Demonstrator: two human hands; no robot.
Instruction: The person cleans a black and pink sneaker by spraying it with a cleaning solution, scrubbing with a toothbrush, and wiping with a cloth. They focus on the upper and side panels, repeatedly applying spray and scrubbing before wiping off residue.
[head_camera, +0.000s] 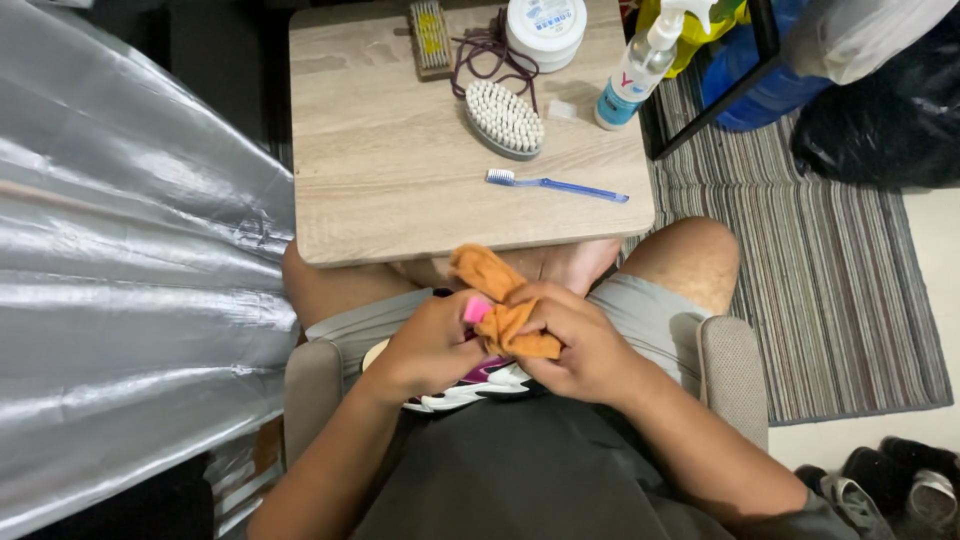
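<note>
The desk (400, 200) stands in front of the person's knees. On it, the toothbrush (556, 184) lies nearest, the big brush (504, 119) behind it, the jar (545, 30) further back, and the spray bottle (640, 70) to the right. A rug (830, 290) lies right of the desk.

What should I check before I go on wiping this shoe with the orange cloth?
1. Left hand steadying the white and purple sneaker on the lap: ok.
2. Right hand has a grip on the orange cloth: ok.
3. Blue plastic toothbrush lying on the light wooden table, apart from the edge: ok.
4. Oval white-bristled scrub brush on the table: ok.
5. Clear spray bottle with white nozzle upright: ok.
6. Cloth damp or dry: cannot tell.
</note>
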